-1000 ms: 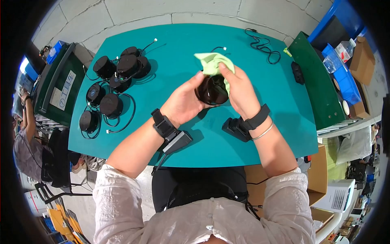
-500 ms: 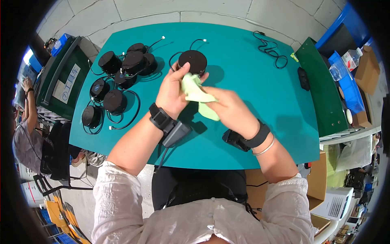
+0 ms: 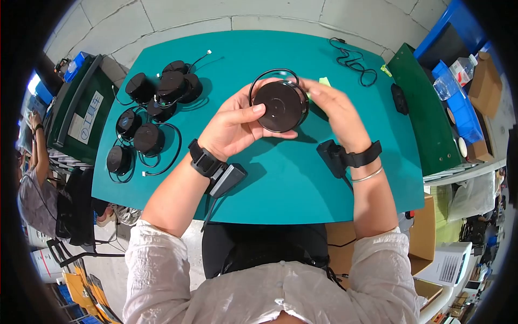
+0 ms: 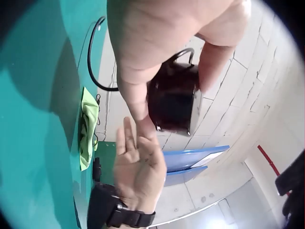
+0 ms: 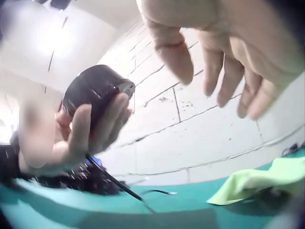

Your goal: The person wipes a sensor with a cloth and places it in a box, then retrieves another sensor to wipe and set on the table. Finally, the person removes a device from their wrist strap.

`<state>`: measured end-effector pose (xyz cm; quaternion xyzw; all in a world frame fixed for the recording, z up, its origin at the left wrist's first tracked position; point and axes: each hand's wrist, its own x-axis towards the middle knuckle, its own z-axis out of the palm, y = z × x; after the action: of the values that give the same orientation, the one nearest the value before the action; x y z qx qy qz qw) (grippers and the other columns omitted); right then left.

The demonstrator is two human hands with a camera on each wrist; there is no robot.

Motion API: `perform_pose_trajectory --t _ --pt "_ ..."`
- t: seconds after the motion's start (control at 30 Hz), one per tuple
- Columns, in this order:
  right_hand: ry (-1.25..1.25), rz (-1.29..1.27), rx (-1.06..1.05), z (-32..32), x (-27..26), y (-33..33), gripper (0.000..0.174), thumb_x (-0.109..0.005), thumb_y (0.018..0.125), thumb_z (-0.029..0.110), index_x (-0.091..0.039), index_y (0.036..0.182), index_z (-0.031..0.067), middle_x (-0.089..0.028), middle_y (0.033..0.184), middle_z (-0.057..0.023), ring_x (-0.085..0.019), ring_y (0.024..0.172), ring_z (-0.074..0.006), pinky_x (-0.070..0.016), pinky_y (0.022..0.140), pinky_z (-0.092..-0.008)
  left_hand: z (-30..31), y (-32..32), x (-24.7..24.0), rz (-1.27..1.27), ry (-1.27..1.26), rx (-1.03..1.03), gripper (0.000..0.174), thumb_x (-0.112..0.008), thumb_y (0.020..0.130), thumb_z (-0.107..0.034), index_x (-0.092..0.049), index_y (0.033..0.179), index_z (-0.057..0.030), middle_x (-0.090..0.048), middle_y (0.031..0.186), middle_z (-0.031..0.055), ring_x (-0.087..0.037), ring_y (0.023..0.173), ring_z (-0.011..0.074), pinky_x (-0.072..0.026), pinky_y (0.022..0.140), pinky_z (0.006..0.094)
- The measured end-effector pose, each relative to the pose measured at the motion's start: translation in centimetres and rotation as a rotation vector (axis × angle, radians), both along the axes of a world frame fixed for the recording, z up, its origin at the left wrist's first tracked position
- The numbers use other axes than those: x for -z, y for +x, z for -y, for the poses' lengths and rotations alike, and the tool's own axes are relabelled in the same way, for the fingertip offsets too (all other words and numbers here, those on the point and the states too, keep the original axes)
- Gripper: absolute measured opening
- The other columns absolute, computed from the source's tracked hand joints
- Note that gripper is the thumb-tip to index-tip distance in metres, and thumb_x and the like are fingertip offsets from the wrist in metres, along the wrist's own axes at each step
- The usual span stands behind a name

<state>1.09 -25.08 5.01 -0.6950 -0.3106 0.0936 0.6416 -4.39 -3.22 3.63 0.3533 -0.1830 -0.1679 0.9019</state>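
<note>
Your left hand (image 3: 232,128): 1, gripping the black round unit (image 3: 278,108), thumb over the edge of its flat face, fingers behind and below.
Your right hand (image 3: 341,110): 1, beside the unit, holding nothing; fingers loose and slightly parted in the right wrist view, apart from the unit there.
Unit: 1, held above the worktop (image 3: 259,202), flat face towards you; its black cable (image 3: 276,69) loops over the far side.
Light green cloth (image 5: 257,183): 1, rumpled, on the worktop past your right hand, touched by neither hand.
Change: the cloth was in your right hand 0.5 s ago and is now out of it; the unit's flat face has swung round towards you. By judgement, your left hand alone bears the unit, and your right is free to steady or turn it.
Further out, to your left: 8 more black units (image 3: 148,139), grouped closely, with their cables among them.
Far right of the worktop: 1 coiled black cable (image 3: 368,77); nearer the right edge, 1 small black object (image 3: 399,99), kind unclear.
</note>
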Motion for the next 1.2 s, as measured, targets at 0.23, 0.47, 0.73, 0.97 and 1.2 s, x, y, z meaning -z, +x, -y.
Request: perform_pose_trajectory --t 0.23,0.47,0.73,0.97,1.2 --pt "0.043 -0.192 -0.077 -1.4 0.0 -1.3 0.047 -0.049 0.1 0.036 -0.053 0.125 -0.0035 -0.064 0.102 -0.0109 -0.066 0.083 -0.0183 -0.0527 0.074 -0.0295 -0.7 -0.1 -0.8 0.038 0.301 -0.218 0.054 -0.056 0.095 -0.018 -0.034 0.141 -0.0014 -0.049 0.131 0.0139 -0.059 0.112 0.0261 -0.0624 0.071 0.0406" --pt "0.037 -0.209 0.002 -1.6 0.8 -0.8 0.042 -0.064 0.093 0.024 -0.051 0.121 -0.0037 -0.064 0.102 -0.0097 -0.066 0.08 -0.0157 -0.0541 0.063 -0.0253 -0.9 -0.4 -0.9 0.061 0.571 -0.224 0.051 -0.054 0.097 -0.027 -0.041 0.14 -0.0028 -0.054 0.126 0.0107 -0.06 0.106 0.0204 -0.06 0.061 0.0324" --pt "0.33 -0.428 0.012 -0.6 -0.3 -0.4 0.035 -0.056 0.097 0.03 -0.056 0.111 -0.0019 -0.065 0.097 -0.0128 -0.066 0.079 -0.0193 -0.0557 0.069 -0.029 -0.4 -0.5 -0.9 0.145 0.471 -0.038 0.043 -0.048 0.1 -0.023 -0.045 0.136 0.0006 -0.056 0.128 0.0139 -0.06 0.109 0.024 -0.0579 0.072 0.0337" --pt "0.398 -0.424 0.036 -0.6 0.1 0.0 0.034 -0.059 0.095 0.029 -0.055 0.11 -0.0012 -0.064 0.097 -0.0112 -0.066 0.081 -0.0193 -0.0565 0.071 -0.0306 -0.2 -0.7 -0.4 0.296 0.784 -0.27 0.053 -0.056 0.097 -0.026 -0.042 0.14 0.0013 -0.057 0.129 0.0107 -0.053 0.117 0.0193 -0.0431 0.098 0.0336" --pt "0.181 -0.127 0.071 -3.3 1.0 -2.0 0.038 -0.064 0.092 0.018 -0.05 0.121 -0.0018 -0.059 0.109 -0.0103 -0.063 0.087 -0.0156 -0.0561 0.072 -0.029 0.0 -0.6 -0.1 0.14 0.647 -0.453 0.061 -0.068 0.089 -0.029 -0.043 0.134 0.0046 -0.057 0.12 0.012 -0.056 0.109 0.0165 -0.046 0.092 0.0307"
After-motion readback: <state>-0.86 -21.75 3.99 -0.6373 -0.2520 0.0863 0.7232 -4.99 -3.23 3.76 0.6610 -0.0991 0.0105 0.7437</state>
